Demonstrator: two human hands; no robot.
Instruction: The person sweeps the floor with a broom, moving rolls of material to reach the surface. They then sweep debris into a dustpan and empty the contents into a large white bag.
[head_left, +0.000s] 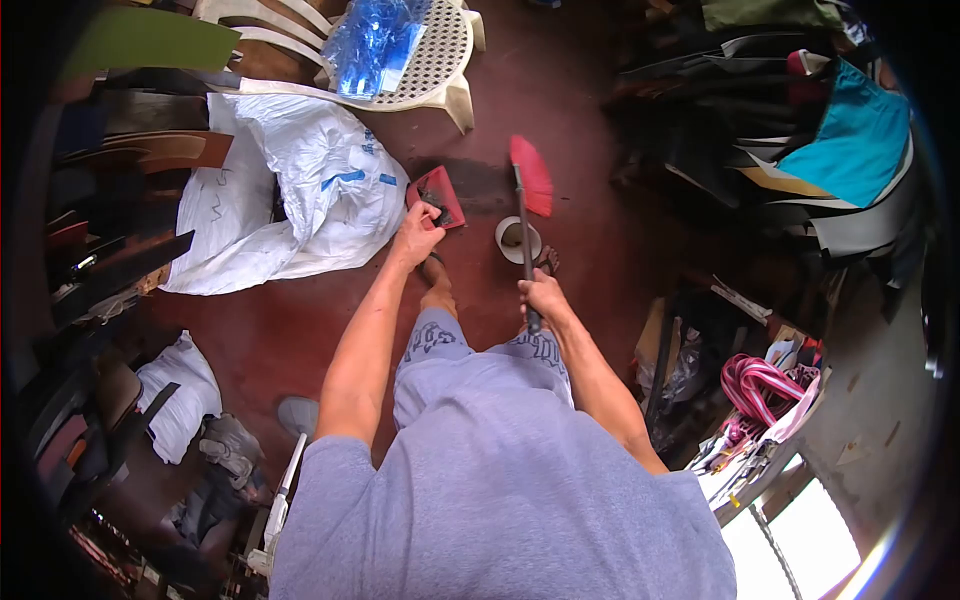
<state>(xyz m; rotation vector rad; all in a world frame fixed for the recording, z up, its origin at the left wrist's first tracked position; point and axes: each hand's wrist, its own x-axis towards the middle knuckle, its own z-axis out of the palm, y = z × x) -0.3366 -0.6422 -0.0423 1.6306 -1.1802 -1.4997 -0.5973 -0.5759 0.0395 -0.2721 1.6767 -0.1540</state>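
In the head view my left hand (418, 237) is closed at the near end of a small red dustpan (455, 212), its fingers covering where they grip. Dark debris lies in the pan. My right hand (543, 296) is wrapped around the dark handle of a broom (533, 178) with red bristles, which reach out over the floor ahead of me. Just beyond that hand, a white round container (507, 231) sits on the floor near my right foot, partly crossed by the broom handle.
A large white sack (310, 180) slumps on the left beside the dustpan. Ahead stands a plastic chair (445, 50) with a blue plastic-wrapped bundle (375, 45). Stacked sheet materials (750, 120) crowd the right side. Pink striped straps (760, 385) lie on a low shelf.
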